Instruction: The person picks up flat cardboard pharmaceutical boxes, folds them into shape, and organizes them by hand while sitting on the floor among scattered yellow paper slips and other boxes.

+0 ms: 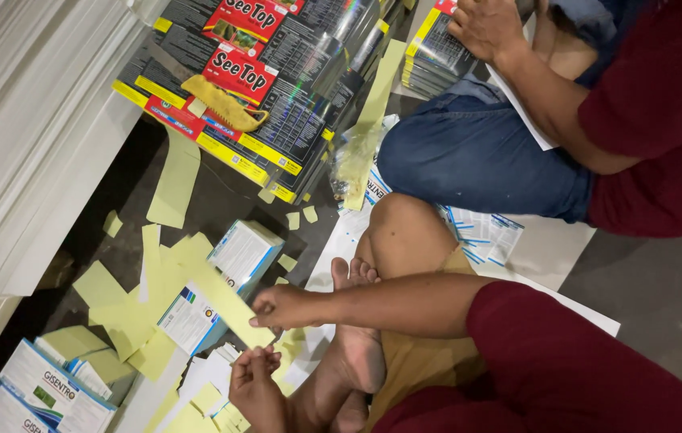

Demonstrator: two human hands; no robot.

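My right hand [281,309] reaches in from the right in a maroon sleeve and pinches a long yellow paper strip [225,303]. The strip lies slantwise across a white and blue carton [233,255] on the floor. Just below, my left hand [254,386] has curled fingers whose tips meet the strip's lower end. My bare foot [357,337] and bent knee [405,228] are right beside both hands. Several loose yellow strips [128,309] lie heaped to the left of the carton.
Another person in a maroon shirt and jeans [477,152] sits at the upper right, a hand [485,28] on a stack of flat cartons [433,52]. Flat dark and red cartons [253,88] lie at the top, more white and blue boxes [44,389] at the bottom left, a white panelled wall [20,128] along the left.
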